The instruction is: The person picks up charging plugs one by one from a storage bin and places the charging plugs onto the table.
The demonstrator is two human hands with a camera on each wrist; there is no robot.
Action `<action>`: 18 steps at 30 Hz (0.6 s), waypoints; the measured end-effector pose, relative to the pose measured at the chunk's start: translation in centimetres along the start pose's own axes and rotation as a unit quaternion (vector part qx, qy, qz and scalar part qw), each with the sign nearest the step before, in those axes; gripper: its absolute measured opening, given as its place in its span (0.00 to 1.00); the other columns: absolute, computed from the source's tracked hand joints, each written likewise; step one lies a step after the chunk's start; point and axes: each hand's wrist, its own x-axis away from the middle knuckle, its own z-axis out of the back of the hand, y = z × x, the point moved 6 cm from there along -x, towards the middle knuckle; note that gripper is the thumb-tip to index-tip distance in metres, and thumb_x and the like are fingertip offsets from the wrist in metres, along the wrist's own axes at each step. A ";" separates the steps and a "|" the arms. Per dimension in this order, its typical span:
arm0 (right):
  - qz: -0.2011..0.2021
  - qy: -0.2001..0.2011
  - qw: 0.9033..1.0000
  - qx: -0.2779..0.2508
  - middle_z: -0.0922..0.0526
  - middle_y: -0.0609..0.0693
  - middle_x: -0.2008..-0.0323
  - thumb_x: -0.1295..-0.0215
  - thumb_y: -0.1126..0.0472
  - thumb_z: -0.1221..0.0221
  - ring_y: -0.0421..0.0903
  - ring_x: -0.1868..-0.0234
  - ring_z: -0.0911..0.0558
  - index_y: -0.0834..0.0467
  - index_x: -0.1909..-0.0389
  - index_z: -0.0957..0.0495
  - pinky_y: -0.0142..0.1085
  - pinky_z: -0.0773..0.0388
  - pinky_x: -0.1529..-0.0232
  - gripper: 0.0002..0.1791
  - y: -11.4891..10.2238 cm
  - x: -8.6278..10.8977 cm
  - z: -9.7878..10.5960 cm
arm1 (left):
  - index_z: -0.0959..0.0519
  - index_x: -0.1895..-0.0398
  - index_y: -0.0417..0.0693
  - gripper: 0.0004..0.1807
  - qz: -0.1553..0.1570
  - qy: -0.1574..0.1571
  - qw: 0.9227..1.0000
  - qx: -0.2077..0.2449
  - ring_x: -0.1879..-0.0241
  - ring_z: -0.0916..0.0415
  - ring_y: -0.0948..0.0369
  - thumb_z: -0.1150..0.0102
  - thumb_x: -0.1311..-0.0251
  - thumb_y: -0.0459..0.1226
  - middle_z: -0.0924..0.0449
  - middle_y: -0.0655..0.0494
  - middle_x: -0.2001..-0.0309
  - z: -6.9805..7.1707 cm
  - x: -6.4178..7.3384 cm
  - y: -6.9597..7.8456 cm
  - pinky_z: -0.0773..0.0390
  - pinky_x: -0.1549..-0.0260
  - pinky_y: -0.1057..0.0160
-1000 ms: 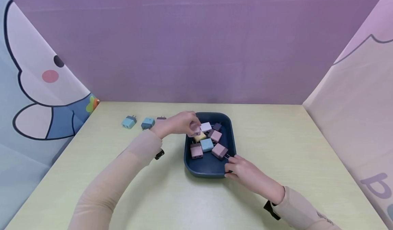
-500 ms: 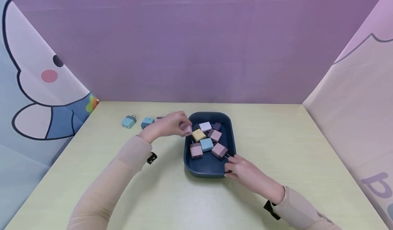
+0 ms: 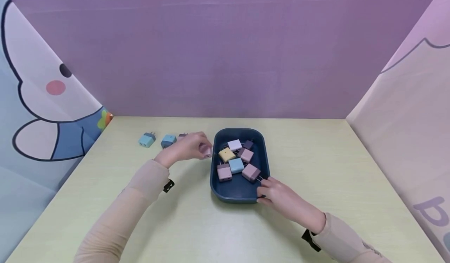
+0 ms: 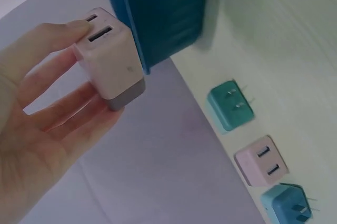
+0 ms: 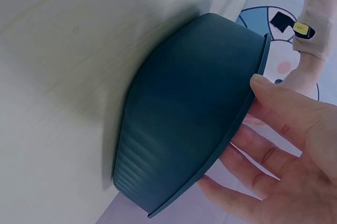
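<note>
left hand [image 4: 45, 121] round charger [image 4: 111, 62], wrist-view slots [image 4: 100, 33]

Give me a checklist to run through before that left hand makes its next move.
1. Left hand secure on its pink charger: ok, thumb and fingers pinch it.
2. Held piece clear of the tray: cannot tell; it is close beside the tray's left side, any gap unclear.
3. Right hand steadying the tray: ok, it grips the near right corner.
4. Right fingers clear of metal prongs: cannot tell; they point toward that hand, very near it.
5. Table chargers fully visible from the head camera: not ok; the left hand partly covers another pink one.
</note>
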 end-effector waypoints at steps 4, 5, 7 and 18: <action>0.001 0.003 1.000 0.000 0.29 0.40 0.77 0.51 0.61 0.37 0.37 0.73 0.34 0.52 0.78 0.24 0.26 0.34 0.73 0.05 0.0 0.0 0.0 | 0.22 0.57 0.38 0.18 0.007 -0.011 1.000 -0.006 0.68 0.32 0.60 0.39 0.56 0.30 0.27 0.51 0.64 -0.4 -0.1 -0.7 0.30 0.69 0.65; 0.001 0.004 1.000 0.000 0.29 0.40 0.77 0.51 0.61 0.37 0.37 0.73 0.34 0.52 0.78 0.24 0.26 0.34 0.73 0.05 0.0 0.0 0.0 | 0.22 0.58 0.38 0.18 0.009 -0.013 1.000 -0.006 0.68 0.32 0.60 0.39 0.57 0.30 0.27 0.51 0.64 -0.5 -0.1 -0.8 0.30 0.69 0.65; 0.001 0.002 1.000 -0.002 0.29 0.40 0.77 0.51 0.61 0.37 0.37 0.73 0.34 0.53 0.77 0.24 0.26 0.34 0.73 0.05 0.0 0.0 0.0 | 0.21 0.58 0.38 0.18 0.011 -0.017 1.000 -0.008 0.69 0.32 0.60 0.38 0.57 0.29 0.27 0.51 0.64 -0.7 -0.1 -1.1 0.30 0.70 0.66; -0.001 -0.001 1.000 -0.002 0.30 0.40 0.77 0.51 0.61 0.37 0.37 0.72 0.35 0.53 0.77 0.24 0.26 0.34 0.72 0.05 -0.1 0.0 0.0 | 0.20 0.61 0.38 0.16 -0.006 -0.041 0.999 -0.019 0.67 0.30 0.58 0.38 0.59 0.27 0.25 0.49 0.64 -2.0 -0.1 -2.3 0.28 0.66 0.63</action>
